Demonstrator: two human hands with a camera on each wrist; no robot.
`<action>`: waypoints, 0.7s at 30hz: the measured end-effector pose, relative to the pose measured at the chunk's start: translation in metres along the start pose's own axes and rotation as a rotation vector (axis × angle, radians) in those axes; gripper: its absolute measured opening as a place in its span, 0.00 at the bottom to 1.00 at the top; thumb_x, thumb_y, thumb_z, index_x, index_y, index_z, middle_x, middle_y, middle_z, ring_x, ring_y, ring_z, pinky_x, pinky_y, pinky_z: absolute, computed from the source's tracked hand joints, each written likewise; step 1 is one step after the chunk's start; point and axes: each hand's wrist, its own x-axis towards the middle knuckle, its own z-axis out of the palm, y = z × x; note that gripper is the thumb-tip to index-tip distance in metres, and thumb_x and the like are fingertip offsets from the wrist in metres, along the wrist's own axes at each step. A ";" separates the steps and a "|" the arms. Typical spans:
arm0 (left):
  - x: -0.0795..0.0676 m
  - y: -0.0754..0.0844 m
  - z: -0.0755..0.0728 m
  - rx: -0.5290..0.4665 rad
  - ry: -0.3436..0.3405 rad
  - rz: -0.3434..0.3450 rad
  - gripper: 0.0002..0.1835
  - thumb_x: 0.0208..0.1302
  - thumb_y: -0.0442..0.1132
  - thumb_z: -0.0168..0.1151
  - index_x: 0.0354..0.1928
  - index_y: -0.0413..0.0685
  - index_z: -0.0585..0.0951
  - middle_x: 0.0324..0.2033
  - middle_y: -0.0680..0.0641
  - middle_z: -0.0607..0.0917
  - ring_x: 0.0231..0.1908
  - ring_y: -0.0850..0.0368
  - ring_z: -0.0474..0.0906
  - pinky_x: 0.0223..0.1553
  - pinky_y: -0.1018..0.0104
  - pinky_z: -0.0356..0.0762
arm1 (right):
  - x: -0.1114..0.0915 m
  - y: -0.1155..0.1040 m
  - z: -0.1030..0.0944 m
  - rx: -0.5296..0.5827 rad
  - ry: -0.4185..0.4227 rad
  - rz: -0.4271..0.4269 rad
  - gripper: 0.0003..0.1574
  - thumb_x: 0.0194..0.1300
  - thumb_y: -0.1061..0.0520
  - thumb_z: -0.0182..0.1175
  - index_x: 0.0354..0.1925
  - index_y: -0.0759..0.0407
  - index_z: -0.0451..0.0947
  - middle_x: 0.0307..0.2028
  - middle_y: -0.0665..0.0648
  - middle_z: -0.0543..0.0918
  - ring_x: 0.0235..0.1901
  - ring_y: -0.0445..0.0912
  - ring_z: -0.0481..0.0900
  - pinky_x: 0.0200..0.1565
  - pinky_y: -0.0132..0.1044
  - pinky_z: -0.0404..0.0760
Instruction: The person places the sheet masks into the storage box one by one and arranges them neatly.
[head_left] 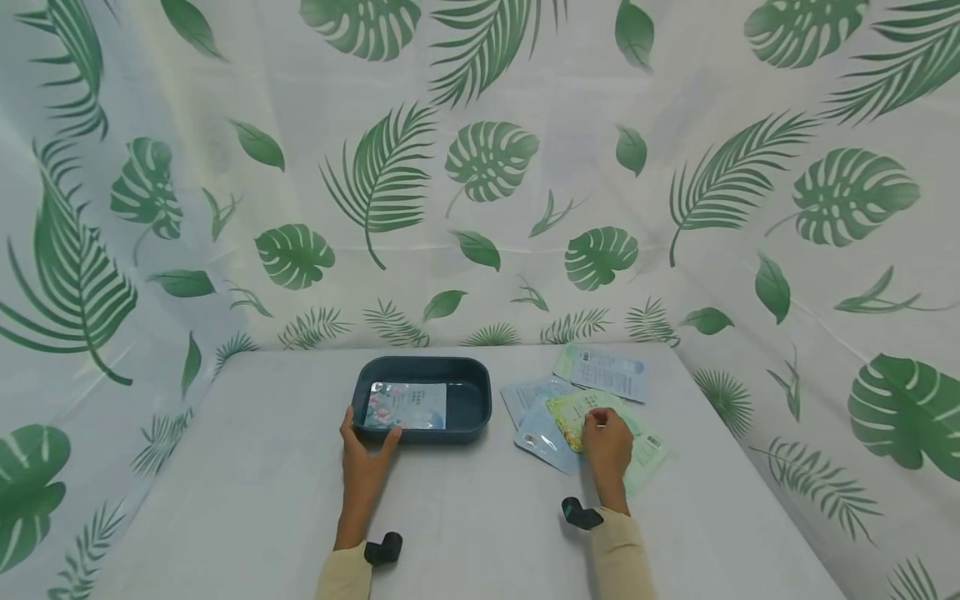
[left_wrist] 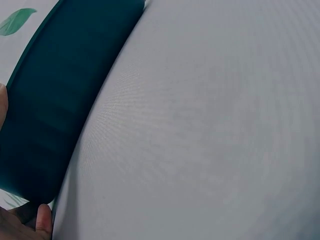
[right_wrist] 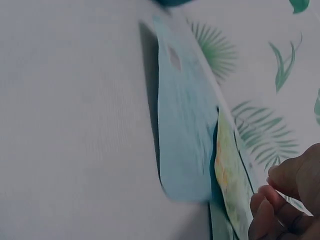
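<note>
A dark teal tray [head_left: 474,398] [left_wrist: 55,105] stands mid-table with one pale floral sachet [head_left: 405,406] lying flat inside. My left hand [head_left: 365,457] braces the tray's near left corner, thumb [left_wrist: 2,107] on the left side and straight fingers along the front wall. To the right lies a loose pile of sachets. My right hand [head_left: 606,442] [right_wrist: 282,205] rests on the pile, its curled fingers pinching the edge of the yellow-green sachet [head_left: 572,410] [right_wrist: 227,175]. This one overlaps a light blue sachet [head_left: 542,440] [right_wrist: 182,135].
More sachets lie round the pile: a pale blue one [head_left: 603,371] farther back, another [head_left: 528,392] toward the tray, a green one [head_left: 647,454] under my right hand. The white table [head_left: 247,467] is enclosed by leaf-print curtains [head_left: 480,167] on three sides.
</note>
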 end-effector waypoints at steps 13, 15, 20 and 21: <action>-0.001 -0.003 0.001 -0.002 -0.009 -0.014 0.56 0.58 0.61 0.67 0.77 0.60 0.40 0.77 0.41 0.47 0.77 0.40 0.43 0.74 0.40 0.47 | 0.013 0.034 -0.016 -0.124 -0.076 0.015 0.16 0.65 0.59 0.59 0.46 0.70 0.77 0.48 0.75 0.72 0.51 0.69 0.69 0.41 0.62 0.75; 0.000 -0.003 0.000 -0.003 -0.008 -0.012 0.56 0.58 0.61 0.67 0.77 0.60 0.40 0.77 0.40 0.47 0.77 0.40 0.43 0.74 0.40 0.47 | 0.014 0.035 -0.016 -0.114 -0.094 0.024 0.18 0.65 0.59 0.59 0.48 0.72 0.76 0.53 0.77 0.68 0.55 0.71 0.65 0.44 0.65 0.73; 0.002 -0.002 -0.001 0.006 -0.006 -0.008 0.56 0.58 0.62 0.66 0.77 0.60 0.40 0.77 0.40 0.47 0.77 0.39 0.43 0.73 0.40 0.47 | 0.017 0.035 -0.015 -0.129 -0.109 0.041 0.22 0.64 0.58 0.61 0.51 0.71 0.74 0.57 0.77 0.65 0.58 0.71 0.63 0.49 0.66 0.72; 0.002 -0.001 -0.001 0.008 -0.005 -0.006 0.56 0.58 0.62 0.67 0.77 0.60 0.40 0.77 0.40 0.47 0.76 0.39 0.43 0.73 0.40 0.48 | 0.018 0.035 -0.015 -0.135 -0.112 0.044 0.23 0.64 0.57 0.62 0.52 0.71 0.74 0.58 0.77 0.65 0.58 0.71 0.63 0.50 0.66 0.72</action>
